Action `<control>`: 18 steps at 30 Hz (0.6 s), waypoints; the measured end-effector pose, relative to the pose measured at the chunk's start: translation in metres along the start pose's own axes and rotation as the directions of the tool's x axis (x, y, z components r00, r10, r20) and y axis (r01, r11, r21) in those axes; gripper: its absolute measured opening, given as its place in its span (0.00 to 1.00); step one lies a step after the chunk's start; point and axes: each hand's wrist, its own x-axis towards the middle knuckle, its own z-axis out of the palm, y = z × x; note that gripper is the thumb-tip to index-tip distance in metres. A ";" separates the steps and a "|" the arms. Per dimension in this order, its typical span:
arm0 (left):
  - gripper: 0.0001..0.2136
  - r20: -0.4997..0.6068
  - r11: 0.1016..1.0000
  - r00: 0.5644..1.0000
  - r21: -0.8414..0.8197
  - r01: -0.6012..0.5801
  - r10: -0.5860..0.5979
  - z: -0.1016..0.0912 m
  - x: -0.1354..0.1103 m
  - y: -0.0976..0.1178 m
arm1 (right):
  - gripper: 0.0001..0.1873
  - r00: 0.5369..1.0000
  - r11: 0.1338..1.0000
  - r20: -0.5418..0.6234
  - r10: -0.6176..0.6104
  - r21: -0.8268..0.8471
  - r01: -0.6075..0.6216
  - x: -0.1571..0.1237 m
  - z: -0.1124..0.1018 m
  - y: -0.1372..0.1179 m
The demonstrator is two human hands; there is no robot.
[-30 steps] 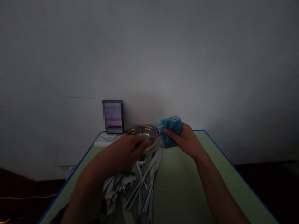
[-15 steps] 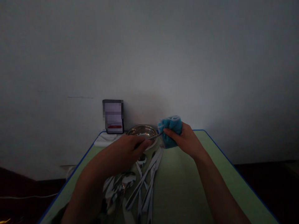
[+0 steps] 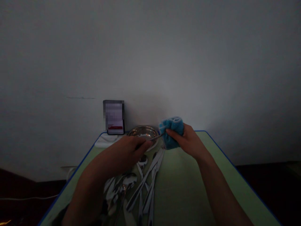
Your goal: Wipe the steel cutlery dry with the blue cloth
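My left hand (image 3: 131, 149) is closed round the handle of a metal utensil (image 3: 157, 137) whose other end runs into a blue cloth (image 3: 172, 128). My right hand (image 3: 187, 141) is closed on that cloth, bunched round the utensil's tip, which is hidden. Both hands hover over the far end of a green table (image 3: 185, 185), just in front of a shiny metal bowl (image 3: 143, 133).
Several loose spoons and other cutlery (image 3: 141, 185) lie on the table below my left forearm. A phone (image 3: 114, 117) stands propped against the wall behind a white flat object (image 3: 105, 141). The table has a blue edge (image 3: 221, 147).
Almost nothing; my right hand with the cloth has shifted very slightly along the utensil.
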 end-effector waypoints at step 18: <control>0.13 -0.124 0.991 0.989 -0.102 -0.090 0.077 -0.031 -0.031 -0.020 | 0.09 0.998 0.994 -0.064 -0.026 -0.105 0.019 -0.013 -0.043 -0.013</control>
